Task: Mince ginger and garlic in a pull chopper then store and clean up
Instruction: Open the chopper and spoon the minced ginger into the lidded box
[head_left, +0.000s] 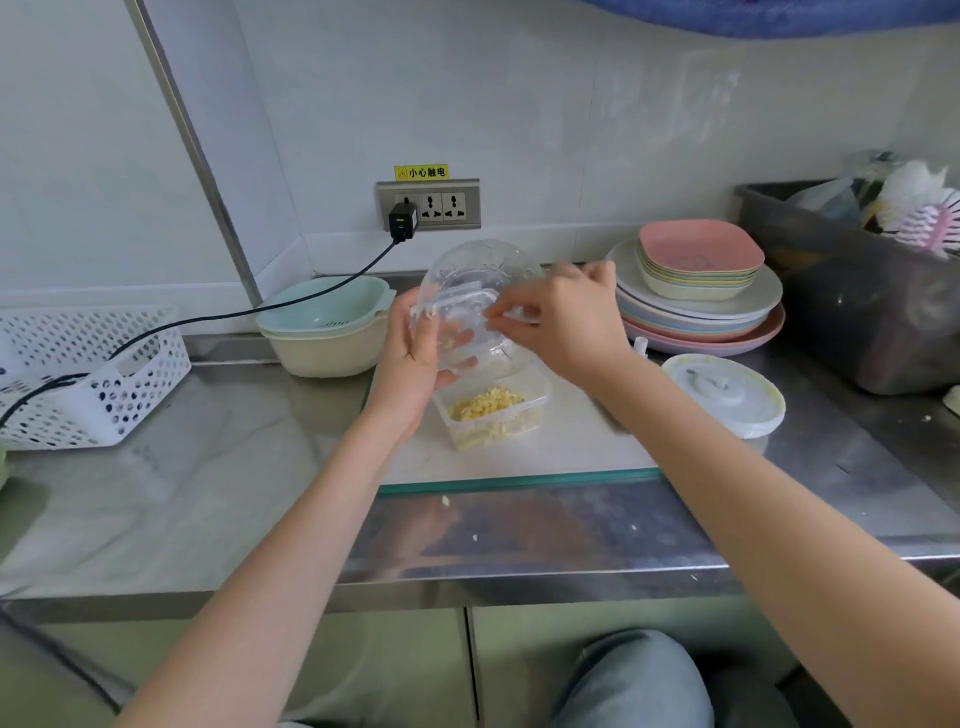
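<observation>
- Both our forearms reach forward over the steel counter (208, 467) to the clear chopper bowl (475, 291), tipped with its mouth facing down toward us, directly above the small storage box (493, 410) of mince.
- Our left hand (415, 358) cups the bowl's near wall, fingers curled round it.
- Our right hand (561, 317) pinches at the rim (likely scraping remnants; fingertips blurred).
- White chopper lid (727, 395) lies well right.

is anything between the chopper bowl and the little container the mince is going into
Nothing visible. The left hand holds the clear chopper bowl tipped directly above the open storage container, the right hand is at its rim, and the chopper lid lies off to the right.
</observation>
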